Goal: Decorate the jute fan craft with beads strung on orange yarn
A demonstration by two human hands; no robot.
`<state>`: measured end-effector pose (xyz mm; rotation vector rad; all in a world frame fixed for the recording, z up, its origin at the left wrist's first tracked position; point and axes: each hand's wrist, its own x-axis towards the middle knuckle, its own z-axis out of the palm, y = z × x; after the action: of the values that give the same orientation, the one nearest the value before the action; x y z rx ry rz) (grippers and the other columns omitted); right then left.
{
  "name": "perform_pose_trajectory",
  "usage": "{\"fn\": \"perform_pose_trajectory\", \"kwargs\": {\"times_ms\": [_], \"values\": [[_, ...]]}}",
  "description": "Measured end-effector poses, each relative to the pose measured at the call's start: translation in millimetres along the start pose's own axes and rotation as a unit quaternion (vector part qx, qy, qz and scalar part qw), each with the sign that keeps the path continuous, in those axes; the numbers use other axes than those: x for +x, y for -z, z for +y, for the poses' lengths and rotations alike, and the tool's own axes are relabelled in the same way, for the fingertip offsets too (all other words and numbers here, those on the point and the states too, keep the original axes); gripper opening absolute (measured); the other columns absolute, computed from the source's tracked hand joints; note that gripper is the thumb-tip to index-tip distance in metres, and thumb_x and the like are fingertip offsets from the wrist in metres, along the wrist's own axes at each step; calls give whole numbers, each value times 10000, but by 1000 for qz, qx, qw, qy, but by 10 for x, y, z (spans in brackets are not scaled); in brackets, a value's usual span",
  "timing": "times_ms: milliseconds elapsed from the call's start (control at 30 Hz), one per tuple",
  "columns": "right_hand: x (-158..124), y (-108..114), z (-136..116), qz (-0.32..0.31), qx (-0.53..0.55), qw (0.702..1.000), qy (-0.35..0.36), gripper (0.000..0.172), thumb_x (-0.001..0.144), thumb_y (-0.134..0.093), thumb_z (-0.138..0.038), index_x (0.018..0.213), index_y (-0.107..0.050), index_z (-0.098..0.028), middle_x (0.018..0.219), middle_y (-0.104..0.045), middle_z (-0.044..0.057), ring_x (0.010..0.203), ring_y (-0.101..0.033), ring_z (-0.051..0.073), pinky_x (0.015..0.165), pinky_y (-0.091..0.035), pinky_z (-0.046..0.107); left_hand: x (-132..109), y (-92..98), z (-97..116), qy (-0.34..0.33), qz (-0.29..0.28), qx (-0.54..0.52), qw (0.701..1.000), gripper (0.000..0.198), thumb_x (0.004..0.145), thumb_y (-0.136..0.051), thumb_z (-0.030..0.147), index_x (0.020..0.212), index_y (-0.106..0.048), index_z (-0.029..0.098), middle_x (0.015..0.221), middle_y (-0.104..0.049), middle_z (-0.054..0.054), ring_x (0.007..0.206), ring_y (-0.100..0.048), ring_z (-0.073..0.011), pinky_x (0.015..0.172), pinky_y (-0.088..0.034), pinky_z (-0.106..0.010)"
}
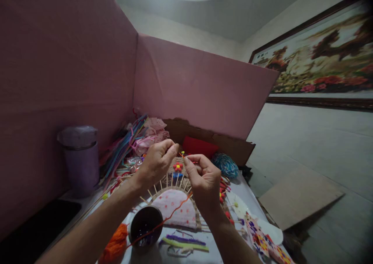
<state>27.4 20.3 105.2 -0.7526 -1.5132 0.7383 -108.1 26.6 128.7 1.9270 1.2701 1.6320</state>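
My right hand (205,176) pinches a small yellow-tipped piece (183,153) with orange at its base. Orange yarn (174,211) runs up to that hand from an orange yarn ball (115,242), crossing a dark round cup (145,223) on the way. Thumb and fingers of my left hand (160,157) are closed just left of the piece, at what looks like a short orange strand. Beneath both hands lies a half-round woven piece (175,205) with spotted white cloth and sticks fanning out. A red flower with a yellow centre (177,167) shows between the hands.
Purple and yellow-green fuzzy strips (186,242) lie in front. A blue yarn bundle (225,165) and red object (200,146) sit at the back. Coloured stems (125,139) and a lidded bin (81,159) stand left; flower-patterned pieces (262,238) lie right. Pink panels (198,85) enclose the back.
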Motion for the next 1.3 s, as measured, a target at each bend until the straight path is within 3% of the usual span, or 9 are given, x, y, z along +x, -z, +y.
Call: {"fn": "perform_pose_trajectory", "kwargs": {"times_ms": [233, 367, 500, 600, 733, 900, 1100, 1300], "values": [[21, 24, 57, 26, 4, 999, 21, 179, 819, -585, -304, 757, -587, -136, 481, -362, -81, 420, -260, 50, 392, -176, 188, 68, 82, -70, 56, 98, -59, 992, 403, 828, -507, 381, 506, -366, 184, 461, -329, 66, 422, -254, -62, 395, -205, -204], [27, 14, 55, 27, 8, 999, 18, 177, 820, -586, -305, 762, -588, -138, 488, -387, -75, 421, -271, 49, 391, -184, 184, 49, 59, -16, 73, 49, -94, 992, 370, 805, -546, 432, 559, -478, 164, 468, -362, 67, 415, -277, -61, 386, -220, -197], [34, 12, 37, 28, 16, 999, 15, 176, 812, -597, -303, 759, -588, -136, 488, -383, -81, 412, -264, 42, 382, -183, 176, 21, 27, 7, 7, -33, -95, 995, 226, 839, -528, 344, 841, -621, 138, 682, -560, 6, 597, -469, -94, 536, -375, -205], [34, 20, 34, 29, 15, 999, 17, 171, 811, -598, -298, 761, -591, -135, 484, -370, -85, 407, -262, 40, 378, -184, 173, -1, 17, 26, -16, -60, -53, 997, 196, 841, -517, 280, 854, -634, 123, 705, -581, -10, 625, -484, -107, 559, -383, -221], [28, 35, 39, 33, 9, 999, 21, 165, 812, -597, -292, 759, -591, -136, 485, -372, -85, 406, -261, 39, 376, -185, 172, -17, 23, 50, -28, -61, 0, 998, 173, 845, -486, 234, 793, -607, 121, 637, -527, 16, 560, -433, -96, 509, -342, -224], [31, 34, 45, 32, 15, 999, 19, 171, 820, -594, -297, 756, -585, -139, 486, -388, -82, 410, -266, 39, 378, -187, 169, 4, 36, 2, -43, -10, 16, 999, 180, 867, -468, 243, 785, -583, 130, 654, -525, 17, 606, -457, -104, 565, -369, -233], [43, 29, 35, 34, 14, 999, 22, 174, 817, -597, -299, 747, -585, -140, 479, -363, -89, 409, -255, 41, 375, -182, 170, 11, 18, 22, -35, -47, -29, 998, 190, 864, -492, 273, 891, -607, 124, 709, -564, 0, 625, -478, -109, 560, -385, -230], [35, 40, 36, 34, 3, 999, 21, 163, 815, -596, -292, 761, -590, -139, 484, -360, -88, 410, -258, 43, 377, -182, 173, -27, 4, 66, -59, -52, 47, 996, 166, 867, -471, 238, 797, -578, 133, 664, -548, -2, 593, -466, -115, 538, -358, -241]]}}
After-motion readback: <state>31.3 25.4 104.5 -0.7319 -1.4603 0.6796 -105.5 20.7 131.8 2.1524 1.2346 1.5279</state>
